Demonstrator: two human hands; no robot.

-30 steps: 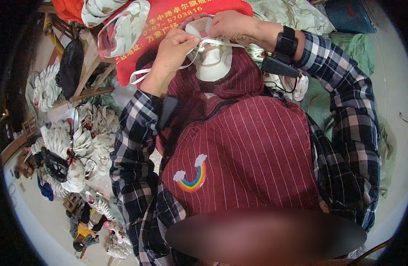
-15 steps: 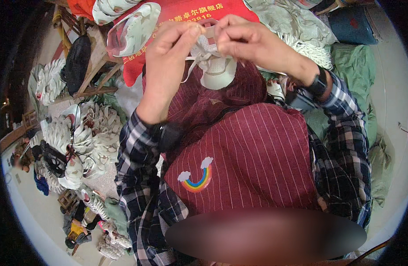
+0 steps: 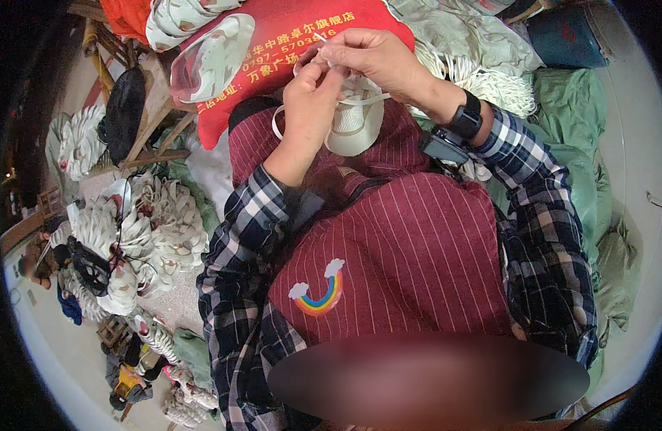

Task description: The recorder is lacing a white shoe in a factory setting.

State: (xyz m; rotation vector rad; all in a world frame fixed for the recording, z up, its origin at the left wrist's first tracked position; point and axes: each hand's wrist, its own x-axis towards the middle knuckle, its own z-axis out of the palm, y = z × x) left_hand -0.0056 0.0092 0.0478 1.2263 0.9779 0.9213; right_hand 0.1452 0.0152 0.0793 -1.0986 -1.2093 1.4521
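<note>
Right hand (image 3: 378,61) pinches the thin white lace (image 3: 278,122) near its tip; left hand (image 3: 309,111) closes on the shoe upper (image 3: 356,133). Off-white and rounded, the upper lies over the maroon apron (image 3: 396,244), before a red bag (image 3: 223,118). Likely light and soft, it is best held by its edge; the limp lace, just behind its tip.

Near the far edge of the lap (image 3: 252,140), a white shoe upper (image 3: 356,133), partly covered, rounded end nearest, with narrow white lace (image 3: 374,99) looped out leftward.
</note>
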